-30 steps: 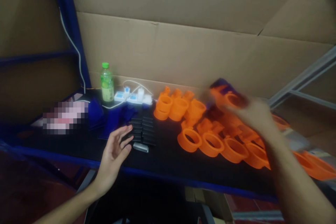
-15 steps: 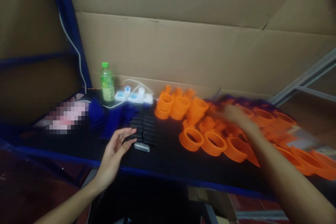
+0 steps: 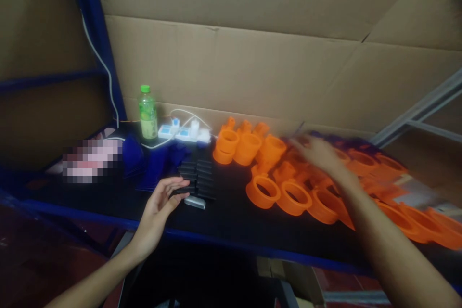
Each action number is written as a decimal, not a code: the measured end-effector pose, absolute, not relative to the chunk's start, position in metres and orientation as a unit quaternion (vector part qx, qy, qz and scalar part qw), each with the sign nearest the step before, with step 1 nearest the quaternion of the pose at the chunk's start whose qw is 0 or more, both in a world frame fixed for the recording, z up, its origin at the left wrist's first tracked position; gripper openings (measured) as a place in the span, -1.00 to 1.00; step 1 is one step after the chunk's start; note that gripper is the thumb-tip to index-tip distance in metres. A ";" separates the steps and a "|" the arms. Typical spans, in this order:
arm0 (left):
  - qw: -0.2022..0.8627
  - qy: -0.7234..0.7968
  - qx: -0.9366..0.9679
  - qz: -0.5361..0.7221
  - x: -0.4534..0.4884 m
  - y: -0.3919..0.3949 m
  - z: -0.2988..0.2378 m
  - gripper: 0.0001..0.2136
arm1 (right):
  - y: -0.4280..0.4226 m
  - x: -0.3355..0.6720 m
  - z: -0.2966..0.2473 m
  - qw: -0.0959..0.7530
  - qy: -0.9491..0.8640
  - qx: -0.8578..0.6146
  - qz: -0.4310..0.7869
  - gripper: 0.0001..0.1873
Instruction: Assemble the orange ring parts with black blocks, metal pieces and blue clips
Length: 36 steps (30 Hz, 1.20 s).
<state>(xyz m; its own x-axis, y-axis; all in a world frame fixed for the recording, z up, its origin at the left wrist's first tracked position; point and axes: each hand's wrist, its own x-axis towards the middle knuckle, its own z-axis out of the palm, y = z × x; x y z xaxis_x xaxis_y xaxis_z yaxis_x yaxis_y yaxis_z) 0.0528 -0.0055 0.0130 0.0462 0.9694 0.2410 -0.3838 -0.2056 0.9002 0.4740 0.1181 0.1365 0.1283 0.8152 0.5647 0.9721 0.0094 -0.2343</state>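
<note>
So we had our right hand (image 3: 319, 155) reaching over the orange ring parts (image 3: 260, 203) on the right side of the black tabletop (image 3: 224, 226). It was pretty blurry there, so we honestly couldn't tell if the fingers were pinched on one of them or just above it. A few of the parts sat to the left of that hand, toward the back, a row of them ran along the front, and more spread off to the right, past our forearm.

Our left hand (image 3: 159, 209) held nothing we could see: thumb and fingers were apart, loosely curled, with the tips right by the black strips (image 3: 205, 179). Couldn't tell if they actually touched. A small silver piece (image 3: 195, 203) lay just in front of the strips, and dark blue pieces (image 3: 153, 171) were behind our left hand. Farther back we had a green-capped bottle (image 3: 147, 118) standing beside a power strip (image 3: 185, 134).
</note>
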 end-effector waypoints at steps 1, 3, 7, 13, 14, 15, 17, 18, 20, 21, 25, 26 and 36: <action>0.548 0.310 0.474 0.616 0.053 -0.005 0.013 -0.73 | 0.119 0.472 0.137 0.270 -0.672 -0.682 -0.101 -0.42; 0.547 0.310 0.478 0.614 0.053 -0.005 0.012 -0.74 | 0.124 0.466 0.135 0.228 -0.712 -0.662 -0.045 -0.37; 0.547 0.305 0.477 0.616 0.053 -0.004 0.012 -0.75 | 0.137 0.459 0.129 0.197 -0.741 -0.642 0.007 -0.18; 0.565 0.270 0.464 0.627 0.052 -0.004 0.014 -0.71 | 0.123 0.444 0.141 0.336 -0.717 -0.608 -0.061 -0.21; 0.571 0.259 0.461 0.628 0.051 -0.004 0.014 -0.68 | 0.112 0.435 0.144 0.372 -0.708 -0.595 -0.073 -0.20; 0.578 0.246 0.459 0.629 0.051 -0.004 0.015 -0.64 | 0.099 0.423 0.146 0.409 -0.700 -0.581 -0.076 -0.16; 0.593 0.223 0.462 0.620 0.051 -0.003 0.017 -0.56 | 0.066 0.390 0.147 0.441 -0.719 -0.537 -0.022 -0.12; 0.602 0.213 0.464 0.614 0.051 -0.003 0.017 -0.52 | 0.048 0.370 0.144 0.435 -0.742 -0.509 0.031 -0.17; 0.618 0.197 0.463 0.604 0.052 -0.004 0.019 -0.48 | 0.013 0.329 0.135 0.390 -0.790 -0.452 0.141 -0.26; 0.628 0.194 0.457 0.600 0.053 -0.005 0.019 -0.49 | -0.003 0.309 0.130 0.363 -0.809 -0.425 0.180 -0.23; 0.652 0.237 0.400 0.598 0.049 -0.006 0.020 -0.70 | -0.043 0.258 0.112 0.285 -0.864 -0.357 0.211 -0.08; 0.652 0.256 0.379 0.605 0.046 -0.005 0.020 -0.73 | -0.046 0.254 0.109 0.284 -0.870 -0.349 0.199 -0.09; 0.698 0.253 0.355 0.568 0.040 -0.001 0.022 -0.68 | -0.017 0.271 0.053 0.201 -0.884 -0.421 0.020 -0.63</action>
<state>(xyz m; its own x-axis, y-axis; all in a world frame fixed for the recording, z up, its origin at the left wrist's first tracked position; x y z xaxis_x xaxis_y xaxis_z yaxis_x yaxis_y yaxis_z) 0.0397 -0.0005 0.0223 0.2269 0.9726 0.0496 -0.6124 0.1029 0.7838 0.2713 -0.0170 0.0533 -0.5643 0.7533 0.3377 0.7371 0.6440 -0.2048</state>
